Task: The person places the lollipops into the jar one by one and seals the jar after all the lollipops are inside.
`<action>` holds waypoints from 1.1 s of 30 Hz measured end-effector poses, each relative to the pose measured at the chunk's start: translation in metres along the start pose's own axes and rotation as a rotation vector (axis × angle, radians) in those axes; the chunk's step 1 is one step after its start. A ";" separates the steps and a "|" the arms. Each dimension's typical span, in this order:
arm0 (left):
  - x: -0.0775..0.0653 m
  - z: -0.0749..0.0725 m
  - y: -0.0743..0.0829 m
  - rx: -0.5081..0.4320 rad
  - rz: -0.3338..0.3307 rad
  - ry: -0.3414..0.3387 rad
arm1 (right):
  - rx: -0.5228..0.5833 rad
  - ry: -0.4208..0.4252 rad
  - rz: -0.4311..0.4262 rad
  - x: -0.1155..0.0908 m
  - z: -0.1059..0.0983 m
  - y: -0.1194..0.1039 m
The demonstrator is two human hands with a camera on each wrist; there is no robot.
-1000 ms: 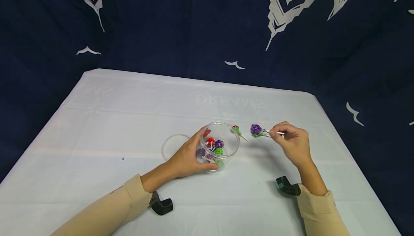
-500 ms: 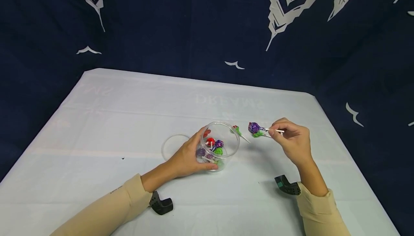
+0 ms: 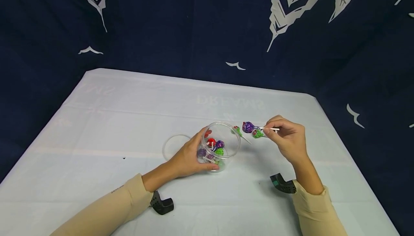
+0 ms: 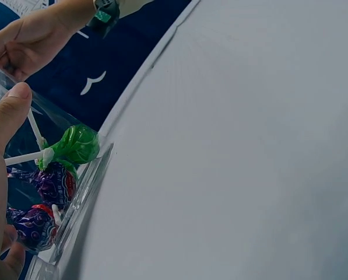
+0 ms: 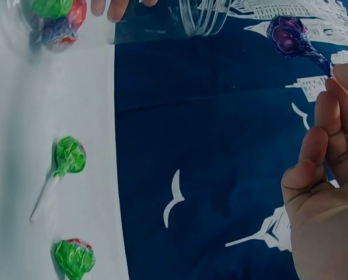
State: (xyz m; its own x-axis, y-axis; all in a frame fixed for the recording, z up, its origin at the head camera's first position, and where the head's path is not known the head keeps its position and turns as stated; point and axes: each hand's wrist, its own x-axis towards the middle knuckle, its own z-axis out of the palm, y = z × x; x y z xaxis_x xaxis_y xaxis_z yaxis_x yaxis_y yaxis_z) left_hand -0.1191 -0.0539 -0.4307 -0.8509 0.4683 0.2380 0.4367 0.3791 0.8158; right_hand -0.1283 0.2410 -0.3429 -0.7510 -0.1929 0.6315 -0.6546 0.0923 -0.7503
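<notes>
Jar: clear round plastic jar (image 3: 226, 156), mouth up, at the white table cloth (image 3: 129, 128); a slight tilt I can't rule out. My landmark for all below.
Left hand: left hand (image 3: 187, 158) wraps the jar's left side, thumb across the near face, fingers round the far one. Spread only as wide as the jar's wall, firm contact.
Right hand: right hand (image 3: 287, 139) in the air, right of the jar. Thumb and fingertips pinched down to a stick's thickness; other fingers loosely bent.
Pinched item: purple-wrapped ball lollipop on a white stick (image 3: 248, 127), outside the jar, to its far right and higher than its rim. Ball points jarward.
Jar contents: red-wrapped lollipop (image 3: 211, 142), purple-wrapped lollipops (image 3: 220, 144) and green-wrapped lollipop (image 3: 219, 151), jumbled low down. Exact count: can't tell.
Loose on cloth: green-and-red-wrapped lollipop (image 3: 237, 130) just beside the jar, far right; touching or not, can't tell. Second green-and-red lollipop (image 3: 257, 133) farther right of the jar.
Disc: thin, clear, pale-rimmed round piece (image 3: 177, 134), left of the jar, partly hidden by the left hand.
Sleeves: beige sleeves (image 3: 126, 200), black wrist cameras (image 3: 162, 204), nearer the person than the jar.
Backdrop: navy cloth with white prints (image 3: 168, 31), well beyond the jar.
</notes>
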 end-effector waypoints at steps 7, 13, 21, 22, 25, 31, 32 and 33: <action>-0.001 -0.001 0.000 0.002 -0.001 0.002 | 0.007 -0.023 -0.010 0.003 0.007 -0.005; -0.001 -0.001 -0.001 -0.002 0.006 0.000 | 0.065 -0.053 -0.031 0.004 0.014 -0.004; 0.000 0.000 -0.002 -0.007 0.020 0.001 | 0.112 -0.097 -0.056 0.006 0.027 -0.003; -0.001 0.000 -0.001 -0.008 0.021 0.001 | 0.102 -0.109 -0.050 0.006 0.028 -0.003; 0.000 0.000 -0.001 -0.007 0.021 0.000 | 0.057 -0.156 -0.015 0.004 0.030 -0.001; 0.000 -0.001 0.000 0.005 0.002 -0.008 | 0.030 -0.180 0.004 0.004 0.030 0.000; 0.000 -0.001 0.000 0.005 -0.001 -0.007 | 0.031 -0.174 -0.001 0.004 0.030 0.000; 0.000 -0.001 0.001 0.006 -0.004 -0.006 | 0.030 -0.167 -0.005 0.004 0.029 0.000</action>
State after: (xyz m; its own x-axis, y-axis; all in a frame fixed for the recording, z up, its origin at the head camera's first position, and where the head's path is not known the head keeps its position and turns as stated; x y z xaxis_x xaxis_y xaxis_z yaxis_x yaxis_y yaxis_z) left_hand -0.1188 -0.0547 -0.4298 -0.8508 0.4718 0.2316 0.4351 0.3853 0.8138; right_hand -0.1294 0.2116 -0.3462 -0.7215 -0.3529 0.5957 -0.6535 0.0625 -0.7544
